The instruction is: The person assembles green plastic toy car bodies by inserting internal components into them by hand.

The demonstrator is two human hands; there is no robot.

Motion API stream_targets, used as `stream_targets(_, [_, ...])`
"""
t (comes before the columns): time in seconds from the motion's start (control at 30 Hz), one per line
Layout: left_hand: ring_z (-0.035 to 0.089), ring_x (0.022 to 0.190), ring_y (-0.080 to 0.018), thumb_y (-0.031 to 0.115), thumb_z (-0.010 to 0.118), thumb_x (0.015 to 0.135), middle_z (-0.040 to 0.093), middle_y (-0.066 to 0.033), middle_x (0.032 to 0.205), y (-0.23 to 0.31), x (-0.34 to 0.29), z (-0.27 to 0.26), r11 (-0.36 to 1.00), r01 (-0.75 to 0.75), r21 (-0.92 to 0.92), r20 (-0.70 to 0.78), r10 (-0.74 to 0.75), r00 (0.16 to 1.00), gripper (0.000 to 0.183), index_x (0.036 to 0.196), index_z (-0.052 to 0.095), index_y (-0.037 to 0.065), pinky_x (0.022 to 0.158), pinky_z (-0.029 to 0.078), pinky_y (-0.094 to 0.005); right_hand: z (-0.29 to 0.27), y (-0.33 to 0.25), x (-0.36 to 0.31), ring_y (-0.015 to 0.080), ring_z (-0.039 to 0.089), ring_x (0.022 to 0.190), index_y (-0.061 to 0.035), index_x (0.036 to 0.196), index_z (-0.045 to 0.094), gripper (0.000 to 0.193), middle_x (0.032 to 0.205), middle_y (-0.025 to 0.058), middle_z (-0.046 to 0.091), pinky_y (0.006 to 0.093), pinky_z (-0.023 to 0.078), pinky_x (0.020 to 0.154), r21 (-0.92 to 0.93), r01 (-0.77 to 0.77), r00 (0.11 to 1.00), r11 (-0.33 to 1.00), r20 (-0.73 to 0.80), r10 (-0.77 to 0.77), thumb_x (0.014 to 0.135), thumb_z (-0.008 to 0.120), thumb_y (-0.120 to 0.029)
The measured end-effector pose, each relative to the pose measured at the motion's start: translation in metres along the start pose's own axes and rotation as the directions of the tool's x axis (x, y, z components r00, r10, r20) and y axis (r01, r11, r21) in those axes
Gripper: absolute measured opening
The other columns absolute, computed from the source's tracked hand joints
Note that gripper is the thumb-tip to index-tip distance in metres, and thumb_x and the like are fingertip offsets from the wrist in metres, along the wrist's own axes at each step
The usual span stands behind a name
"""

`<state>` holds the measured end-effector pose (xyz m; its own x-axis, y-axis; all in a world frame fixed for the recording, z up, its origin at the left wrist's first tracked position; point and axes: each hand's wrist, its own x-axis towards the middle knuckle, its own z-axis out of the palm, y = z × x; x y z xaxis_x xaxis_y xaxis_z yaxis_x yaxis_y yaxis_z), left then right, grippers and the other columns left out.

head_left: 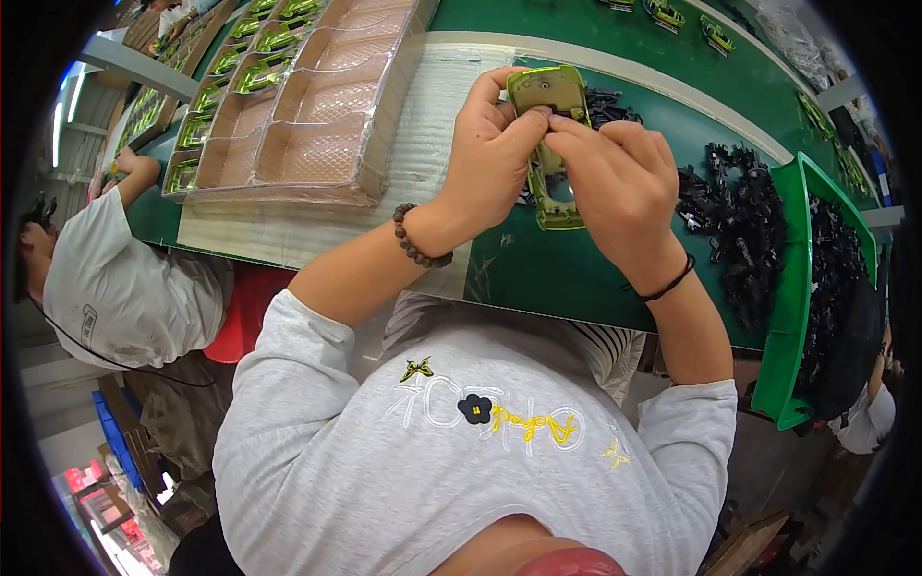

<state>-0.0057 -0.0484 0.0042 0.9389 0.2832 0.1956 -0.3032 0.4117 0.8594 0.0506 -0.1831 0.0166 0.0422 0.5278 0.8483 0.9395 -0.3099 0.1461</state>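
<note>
My left hand (490, 158) grips a yellow-green plastic housing (544, 93) by its left side, over the near edge of the workbench. The housing is long and shell-like, tilted up, with its hollow inner side showing. My right hand (619, 187) is closed at the housing's middle, its fingertips pressed in close to my left thumb. What the right fingers pinch is hidden. Behind the housing lie some small black plastic parts (610, 108), partly covered by my hands. A larger heap of black parts (738, 216) lies to the right of my right hand.
A green bin (789, 317) of black parts stands at the right edge. On the left is a clear plastic tray (322, 154) with compartments, some holding green housings (269, 72). More housings (663, 13) lie on the far green surface. Another person (134, 278) works at the left.
</note>
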Motion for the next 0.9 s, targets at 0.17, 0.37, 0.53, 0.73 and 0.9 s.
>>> stream_targets(0.17, [0.057,0.087,-0.0104,-0.001,0.049,0.087,0.059,-0.0093,0.099,0.001,0.001,0.004,0.996,-0.025,0.084,0.022,0.023,0.999,0.032,0.117,0.039,-0.002,0.072,0.047,-0.0226,0.001,-0.016,0.005,0.0114,0.059,0.072,-0.0010,0.100,0.059,0.022,0.091,0.0073,0.065,0.0239,0.048,0.061,0.668,-0.647,0.608,0.368,0.162,0.777,0.084,0.063,-0.015])
stream_targets(0.37, [0.059,0.080,-0.0089,-0.002,0.058,0.078,0.063,-0.0064,0.093,0.011,0.000,-0.002,0.989,0.001,0.149,0.074,-0.012,0.997,0.033,0.110,0.052,-0.003,0.070,0.048,-0.0210,-0.013,0.002,0.005,0.0059,0.054,0.065,-0.0006,0.107,0.059,0.028,0.080,0.0047,0.064,0.0210,0.044,0.057,0.612,-0.770,0.579,0.181,0.551,0.600,0.085,0.063,-0.018])
stream_targets(0.53, [0.062,0.080,-0.0212,0.015,0.045,0.086,0.063,-0.0109,0.091,0.026,0.020,-0.016,0.812,0.412,-0.413,0.121,-0.400,0.909,0.023,0.102,0.055,0.001,0.072,0.052,-0.0356,-0.058,0.073,-0.011,0.0125,0.060,0.064,-0.0003,0.092,0.065,0.024,0.075,0.0075,0.065,0.0249,0.046,0.059,0.144,-0.809,0.527,0.571,0.609,0.593,0.077,0.068,-0.018])
stream_targets(0.73, [0.061,0.086,-0.0267,0.015,0.040,0.089,0.060,-0.0162,0.100,0.018,0.019,-0.016,0.745,0.475,-0.468,0.092,-0.494,0.865,0.025,0.107,0.049,0.000,0.076,0.052,-0.0404,-0.040,0.057,-0.047,0.0271,0.065,0.074,0.0020,0.087,0.063,0.020,0.079,0.0163,0.065,0.0329,0.050,0.067,-0.206,-0.541,0.561,0.815,0.633,0.533,0.069,0.067,-0.005])
stream_targets(0.9, [0.062,0.079,-0.0229,0.008,0.043,0.087,0.061,-0.0153,0.093,0.024,0.010,-0.009,0.942,0.317,-0.113,0.042,-0.314,0.949,0.020,0.107,0.044,0.004,0.065,0.054,-0.0372,-0.040,0.057,-0.039,0.0298,0.063,0.077,0.0004,0.085,0.064,0.017,0.081,0.0153,0.065,0.0352,0.050,0.070,-0.221,-0.557,0.527,0.800,0.650,0.547,0.069,0.065,-0.005])
